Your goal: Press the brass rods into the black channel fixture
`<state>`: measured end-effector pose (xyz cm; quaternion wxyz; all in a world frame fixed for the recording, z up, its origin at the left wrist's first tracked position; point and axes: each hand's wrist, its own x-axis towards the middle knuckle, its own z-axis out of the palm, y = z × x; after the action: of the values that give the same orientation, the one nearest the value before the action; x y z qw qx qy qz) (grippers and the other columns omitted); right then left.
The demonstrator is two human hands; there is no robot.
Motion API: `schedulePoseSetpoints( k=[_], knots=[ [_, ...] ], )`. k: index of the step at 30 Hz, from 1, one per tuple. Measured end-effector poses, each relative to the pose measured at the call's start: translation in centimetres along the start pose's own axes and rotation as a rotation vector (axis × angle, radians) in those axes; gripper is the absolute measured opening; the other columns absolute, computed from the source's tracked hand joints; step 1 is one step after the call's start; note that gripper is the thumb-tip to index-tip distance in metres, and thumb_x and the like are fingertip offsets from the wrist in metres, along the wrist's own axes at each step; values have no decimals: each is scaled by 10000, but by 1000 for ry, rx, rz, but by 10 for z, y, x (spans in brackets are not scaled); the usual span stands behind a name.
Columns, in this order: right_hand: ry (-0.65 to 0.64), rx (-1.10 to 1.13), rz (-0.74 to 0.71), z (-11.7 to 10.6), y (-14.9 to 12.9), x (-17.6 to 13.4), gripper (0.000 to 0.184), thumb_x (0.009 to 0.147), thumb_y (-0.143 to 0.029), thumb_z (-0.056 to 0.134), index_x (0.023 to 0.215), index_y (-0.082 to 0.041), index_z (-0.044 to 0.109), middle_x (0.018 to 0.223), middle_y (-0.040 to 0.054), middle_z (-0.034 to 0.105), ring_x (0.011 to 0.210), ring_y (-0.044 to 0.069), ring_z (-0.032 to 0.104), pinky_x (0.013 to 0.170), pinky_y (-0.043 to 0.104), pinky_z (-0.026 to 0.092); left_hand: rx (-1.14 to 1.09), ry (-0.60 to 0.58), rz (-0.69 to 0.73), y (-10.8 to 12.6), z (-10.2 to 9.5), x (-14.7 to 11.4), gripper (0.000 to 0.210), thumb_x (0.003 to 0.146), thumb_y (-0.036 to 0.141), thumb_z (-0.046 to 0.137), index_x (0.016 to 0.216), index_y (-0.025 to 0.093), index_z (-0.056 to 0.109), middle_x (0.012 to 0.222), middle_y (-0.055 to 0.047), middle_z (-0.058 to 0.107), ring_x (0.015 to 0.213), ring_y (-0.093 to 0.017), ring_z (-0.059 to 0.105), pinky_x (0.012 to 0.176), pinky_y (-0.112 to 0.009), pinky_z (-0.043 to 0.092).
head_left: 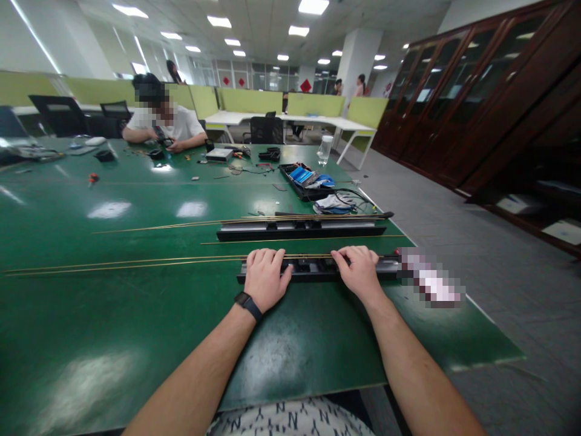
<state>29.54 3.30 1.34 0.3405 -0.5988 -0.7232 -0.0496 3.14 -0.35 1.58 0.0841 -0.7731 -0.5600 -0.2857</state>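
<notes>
A long black-and-silver rail (pixel 313 274) lies across the green table in front of me. Two thin brass-coloured rods (pixel 136 263) run along its far side and stick out a long way to the left. My left hand (pixel 267 275) is laid over the rail's left part, fingers bent over the far edge and thumb on the near side. Farther right, my right hand (pixel 358 269) has thumb and forefinger closed at the rods along the rail's top. Its other fingertips are hidden behind the rail. A pixelated pale object (pixel 433 278) lies at the rail's right end.
Beyond lies a second black rail (pixel 299 230) with more thin rods. Farther back are gloves (pixel 336 203) and a black tray (pixel 304 192) holding blue items. A clear cup (pixel 325 150) stands near the far edge. Across the table (pixel 149 327), a person (pixel 166 121) handles a small dark object.
</notes>
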Motion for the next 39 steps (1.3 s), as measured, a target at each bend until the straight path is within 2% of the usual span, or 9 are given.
schedulePoseSetpoints(
  k=[29, 39],
  knots=[
    [-10, 35, 3, -1, -1, 1, 331, 987, -446, 527, 780, -236, 677, 860, 40, 727, 955, 235, 560, 917, 416, 266, 3, 9, 7, 0, -1, 1, 349, 971, 409, 553, 1240, 199, 625, 1091, -113, 691, 1095, -293, 583, 1013, -487, 364],
    [16, 21, 0, 0, -1, 1, 342, 959, -495, 566, 768, -239, 684, 839, 37, 726, 942, 235, 560, 913, 411, 266, 2, 3, 5, 0, 1, 0, 341, 979, 410, 539, 1238, 203, 617, 1092, -114, 686, 1099, -296, 580, 1005, -483, 364]
  ],
)
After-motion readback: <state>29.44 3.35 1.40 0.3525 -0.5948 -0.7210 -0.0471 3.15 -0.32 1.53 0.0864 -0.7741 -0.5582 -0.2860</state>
